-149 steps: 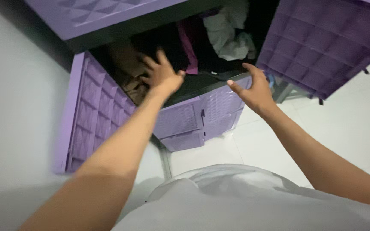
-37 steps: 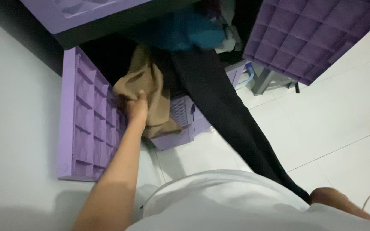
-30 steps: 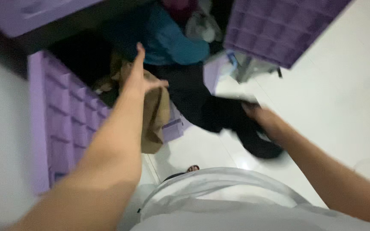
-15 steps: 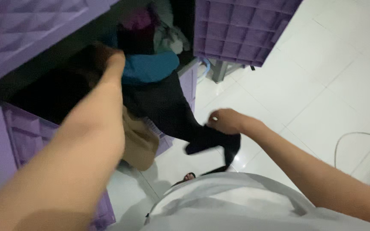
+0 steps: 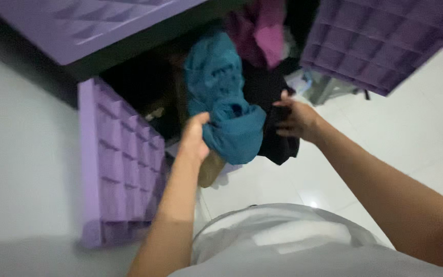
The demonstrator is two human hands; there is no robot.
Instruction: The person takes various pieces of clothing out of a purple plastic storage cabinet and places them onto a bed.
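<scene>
White floor (image 5: 416, 123) lies under an open purple cabinet (image 5: 119, 154). Left hand (image 5: 196, 136) grips the teal cloth (image 5: 226, 102), right hand (image 5: 296, 119) pinches the black cloth (image 5: 267, 92); both clothes hang half out, more remain inside.

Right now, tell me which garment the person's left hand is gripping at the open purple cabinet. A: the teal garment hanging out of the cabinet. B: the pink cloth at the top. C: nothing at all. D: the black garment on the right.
A: the left hand closes on the lower edge of the teal garment, while the right hand holds the black garment beside it.
</scene>
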